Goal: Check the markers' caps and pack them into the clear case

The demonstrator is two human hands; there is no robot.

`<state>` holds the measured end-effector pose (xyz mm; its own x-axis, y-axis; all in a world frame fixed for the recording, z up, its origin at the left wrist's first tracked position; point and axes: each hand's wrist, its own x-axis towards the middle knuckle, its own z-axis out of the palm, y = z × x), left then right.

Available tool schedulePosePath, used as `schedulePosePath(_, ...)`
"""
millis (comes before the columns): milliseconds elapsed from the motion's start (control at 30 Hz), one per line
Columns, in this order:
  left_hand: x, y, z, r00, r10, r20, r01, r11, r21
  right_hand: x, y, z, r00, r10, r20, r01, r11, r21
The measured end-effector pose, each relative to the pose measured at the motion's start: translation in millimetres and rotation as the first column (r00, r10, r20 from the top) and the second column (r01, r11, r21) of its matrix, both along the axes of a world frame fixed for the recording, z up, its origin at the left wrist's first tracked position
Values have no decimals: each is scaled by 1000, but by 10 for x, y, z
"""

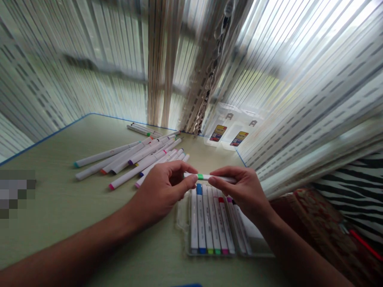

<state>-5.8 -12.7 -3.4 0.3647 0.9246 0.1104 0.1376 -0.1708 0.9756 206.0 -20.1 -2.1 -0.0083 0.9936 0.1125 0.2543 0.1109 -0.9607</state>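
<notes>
A white marker pen (205,176) with a green band lies level between my two hands, above the table. My left hand (167,185) pinches its left end between thumb and fingers. On the other end, my right hand (239,185) grips it the same way. Just below, a clear plastic case (189,239) rests on the table, with a row of white markers (208,223) in it, their ends in blue, green, pink and other colours. My right hand and forearm hide part of the case's right side.
A loose pile of white markers (143,155) with coloured ends spreads over the table (54,191) beyond my left hand. Two clear plastic cases with labels (229,135) stand at the back by the striped curtains (119,52). Zebra-striped fabric (353,191) is at the right.
</notes>
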Motion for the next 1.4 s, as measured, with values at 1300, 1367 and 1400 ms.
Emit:
schedulePosePath(1300,16,49,37,989,51,141,-40,996,-83,7,-11,1,981,135,-140,-149,984,-94)
schedulePosePath(1367,8,64,34,986,58,159,-44,995,-95,9,-8,-9,974,133,-182,-151,985,-89)
schedulePosePath(1400,6,72,30,983,63,170,-46,994,-102,10,-6,-12,971,131,-201,-151,985,-88)
